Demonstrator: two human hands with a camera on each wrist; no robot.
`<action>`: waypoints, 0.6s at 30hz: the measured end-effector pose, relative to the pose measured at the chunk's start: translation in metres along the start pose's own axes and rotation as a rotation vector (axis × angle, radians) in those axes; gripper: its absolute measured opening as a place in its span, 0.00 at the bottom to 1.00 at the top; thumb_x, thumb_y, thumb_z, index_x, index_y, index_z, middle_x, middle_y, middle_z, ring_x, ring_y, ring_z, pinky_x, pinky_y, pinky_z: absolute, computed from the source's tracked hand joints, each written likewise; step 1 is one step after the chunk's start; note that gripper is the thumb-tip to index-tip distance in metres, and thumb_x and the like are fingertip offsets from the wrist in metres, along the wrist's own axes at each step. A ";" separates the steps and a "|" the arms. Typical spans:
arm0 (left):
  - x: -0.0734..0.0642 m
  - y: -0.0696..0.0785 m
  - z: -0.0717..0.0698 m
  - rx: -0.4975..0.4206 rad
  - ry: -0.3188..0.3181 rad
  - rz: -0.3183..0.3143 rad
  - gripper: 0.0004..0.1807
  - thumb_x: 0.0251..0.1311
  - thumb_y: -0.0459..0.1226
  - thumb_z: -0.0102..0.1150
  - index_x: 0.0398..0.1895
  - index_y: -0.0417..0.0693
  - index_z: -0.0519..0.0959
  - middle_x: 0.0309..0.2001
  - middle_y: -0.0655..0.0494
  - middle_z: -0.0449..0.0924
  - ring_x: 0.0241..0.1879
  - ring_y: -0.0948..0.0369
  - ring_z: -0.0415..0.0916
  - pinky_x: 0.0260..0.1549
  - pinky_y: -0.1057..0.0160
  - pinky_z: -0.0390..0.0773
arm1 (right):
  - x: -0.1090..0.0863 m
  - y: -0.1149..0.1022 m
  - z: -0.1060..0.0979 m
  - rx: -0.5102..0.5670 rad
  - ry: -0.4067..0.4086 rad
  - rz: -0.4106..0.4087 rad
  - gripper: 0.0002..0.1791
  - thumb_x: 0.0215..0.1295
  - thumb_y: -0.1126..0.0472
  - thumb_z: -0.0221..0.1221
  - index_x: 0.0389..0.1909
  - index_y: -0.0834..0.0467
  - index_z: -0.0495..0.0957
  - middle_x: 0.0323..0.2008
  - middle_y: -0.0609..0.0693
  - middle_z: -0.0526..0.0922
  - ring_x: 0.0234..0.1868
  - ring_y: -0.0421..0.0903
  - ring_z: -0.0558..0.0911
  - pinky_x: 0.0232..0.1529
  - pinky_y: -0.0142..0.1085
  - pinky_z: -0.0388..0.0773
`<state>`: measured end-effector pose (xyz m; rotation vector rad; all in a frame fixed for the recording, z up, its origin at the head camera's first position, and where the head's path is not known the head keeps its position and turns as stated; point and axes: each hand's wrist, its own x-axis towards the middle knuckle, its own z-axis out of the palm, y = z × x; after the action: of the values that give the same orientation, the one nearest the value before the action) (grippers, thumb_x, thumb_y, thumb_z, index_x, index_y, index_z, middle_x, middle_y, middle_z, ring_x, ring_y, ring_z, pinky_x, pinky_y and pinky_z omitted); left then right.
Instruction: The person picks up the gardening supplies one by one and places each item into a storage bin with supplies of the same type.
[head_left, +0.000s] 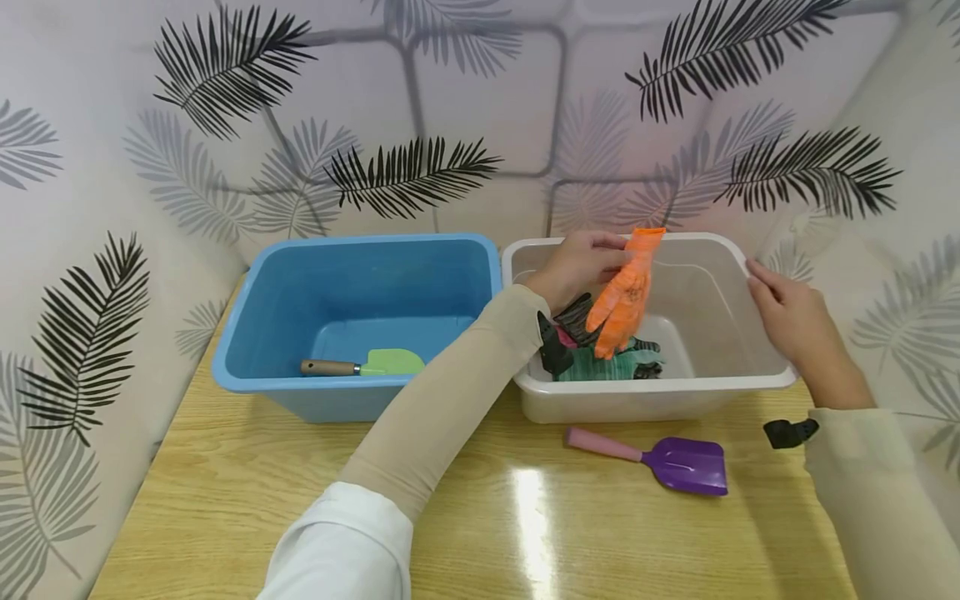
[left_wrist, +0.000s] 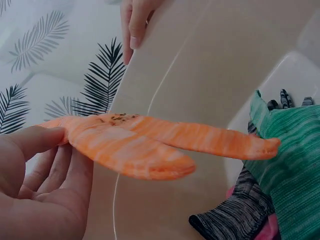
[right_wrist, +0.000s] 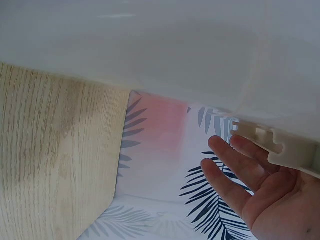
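My left hand [head_left: 581,265] pinches an orange work glove [head_left: 624,296] by its cuff, and the glove's fingers hang down over the white bin [head_left: 720,242]. In the left wrist view, the left hand [left_wrist: 50,185] has its thumb on the glove [left_wrist: 130,145], which has dark print on it. Below lie a green glove [left_wrist: 292,165] and a dark grey knitted glove [left_wrist: 240,205], with a bit of pink showing among them. My right hand [head_left: 795,321] holds the right rim of the white bin, its thumb at the edge and its fingers outside [right_wrist: 230,175].
Left of the white bin stands a blue bin [head_left: 360,242] with a green-bladed, wooden-handled trowel [head_left: 390,362] inside. A purple scoop [head_left: 686,465] with a pink handle lies on the wooden table [head_left: 465,517] in front. Leaf-patterned covering [head_left: 487,100] rises behind.
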<state>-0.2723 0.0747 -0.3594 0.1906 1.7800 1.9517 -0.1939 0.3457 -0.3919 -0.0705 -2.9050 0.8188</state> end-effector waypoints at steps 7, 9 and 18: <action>0.005 -0.008 -0.003 -0.007 0.011 -0.076 0.14 0.54 0.28 0.56 0.45 0.36 0.75 0.36 0.50 0.78 0.34 0.59 0.78 0.36 0.64 0.77 | 0.000 0.001 -0.001 -0.010 -0.017 0.012 0.26 0.68 0.44 0.33 0.65 0.44 0.52 0.61 0.65 0.57 0.56 0.70 0.59 0.50 0.63 0.55; 0.005 -0.009 -0.004 -0.021 0.011 -0.099 0.15 0.54 0.28 0.56 0.46 0.35 0.74 0.37 0.49 0.78 0.35 0.58 0.78 0.36 0.65 0.77 | 0.000 0.001 -0.002 -0.009 -0.031 0.024 0.26 0.67 0.43 0.32 0.66 0.43 0.50 0.62 0.64 0.56 0.56 0.70 0.59 0.50 0.63 0.55; 0.006 -0.015 -0.007 -0.029 0.004 -0.210 0.20 0.53 0.29 0.57 0.51 0.38 0.72 0.35 0.50 0.78 0.34 0.58 0.77 0.34 0.64 0.77 | 0.000 0.001 0.000 -0.005 -0.029 0.012 0.27 0.68 0.43 0.32 0.66 0.45 0.51 0.62 0.62 0.56 0.58 0.68 0.58 0.51 0.63 0.55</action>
<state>-0.2763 0.0716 -0.3760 -0.0105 1.6991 1.8281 -0.1934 0.3463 -0.3923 -0.0774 -2.9364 0.8206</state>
